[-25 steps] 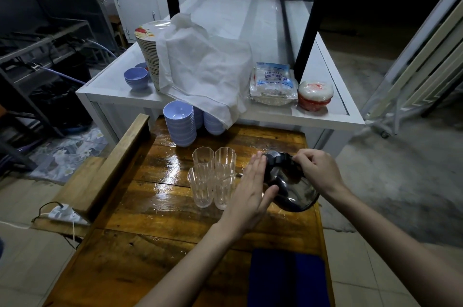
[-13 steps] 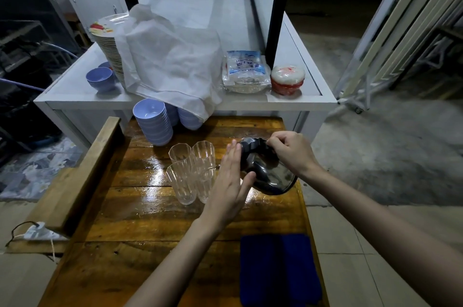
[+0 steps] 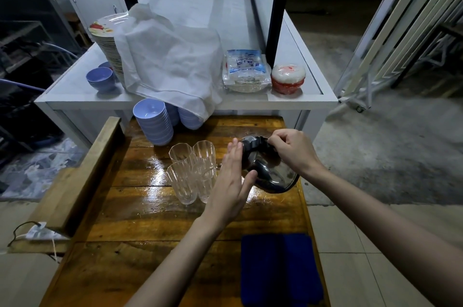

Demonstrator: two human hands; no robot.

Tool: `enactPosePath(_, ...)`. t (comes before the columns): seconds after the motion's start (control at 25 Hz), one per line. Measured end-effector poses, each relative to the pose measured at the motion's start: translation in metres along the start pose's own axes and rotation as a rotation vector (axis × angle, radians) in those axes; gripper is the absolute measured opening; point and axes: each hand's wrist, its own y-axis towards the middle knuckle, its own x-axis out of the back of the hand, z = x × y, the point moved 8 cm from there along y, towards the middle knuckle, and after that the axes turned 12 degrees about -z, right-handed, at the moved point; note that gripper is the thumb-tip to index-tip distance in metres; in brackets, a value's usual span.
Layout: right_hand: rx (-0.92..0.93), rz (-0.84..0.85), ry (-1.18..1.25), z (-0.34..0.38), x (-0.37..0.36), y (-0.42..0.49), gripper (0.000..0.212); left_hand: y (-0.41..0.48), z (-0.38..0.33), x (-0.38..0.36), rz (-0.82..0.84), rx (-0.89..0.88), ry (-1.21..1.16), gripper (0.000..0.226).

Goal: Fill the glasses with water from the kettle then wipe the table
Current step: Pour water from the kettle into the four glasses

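Observation:
A dark shiny kettle (image 3: 271, 172) is tilted to the left over the wet wooden table (image 3: 140, 219). My right hand (image 3: 292, 150) grips its handle from above. Flat against the kettle's left side is my left hand (image 3: 231, 181), fingers straight and thumb under the body. Several clear ribbed glasses (image 3: 191, 170) stand in a tight cluster just left of the kettle; the spout is hidden behind my left hand. A folded blue cloth (image 3: 279, 269) lies at the table's near right.
Stacks of pale blue bowls (image 3: 152, 121) stand at the table's far end. Behind is a white counter (image 3: 295, 99) with plates (image 3: 106, 38), a white cloth (image 3: 170, 61), a plastic packet (image 3: 245, 68) and a red-and-white tub (image 3: 288, 77). A wooden plank (image 3: 82, 176) lines the left edge.
Both hands keep the same hold on the tilted kettle beside the glasses. The view has shifted slightly; nothing else has visibly moved.

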Motion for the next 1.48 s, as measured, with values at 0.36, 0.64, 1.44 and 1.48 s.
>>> enactPosePath(0.36, 0.008, -0.009, -0.02, 0.0, 0.002, 0.0, 0.035, 0.0, 0.0, -0.001, 0.008, 0.002, -0.021, 0.067)
enactPosePath(0.64, -0.182, -0.045, 0.123, -0.021, 0.001, -0.015, 0.038, 0.005, -0.005, 0.001, 0.028, -0.034, 0.0, 0.064)
enactPosePath(1.44, -0.346, -0.317, 0.22, 0.028, 0.005, -0.058, 0.038, 0.001, -0.01, 0.067, 0.122, -0.232, -0.014, 0.064)
enactPosePath(1.48, -0.323, -0.309, 0.202, 0.032, 0.002, -0.058, 0.037, -0.001, -0.006, 0.071, 0.117, -0.226, -0.02, 0.064)
